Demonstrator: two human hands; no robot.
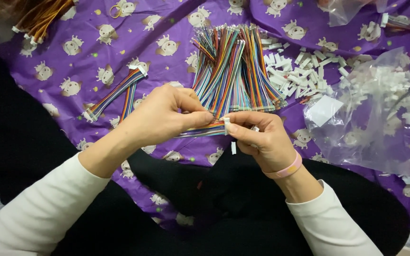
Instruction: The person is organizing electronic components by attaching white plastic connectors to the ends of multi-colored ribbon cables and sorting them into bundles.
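Here I judge I'm mid-way seating a white plug (227,122) on a flat ribbon (200,130) near the far wire pile (233,66), left hand (162,116) pinching the ribbon, right hand (262,137) pinching the plug; next calls for a straight push together.
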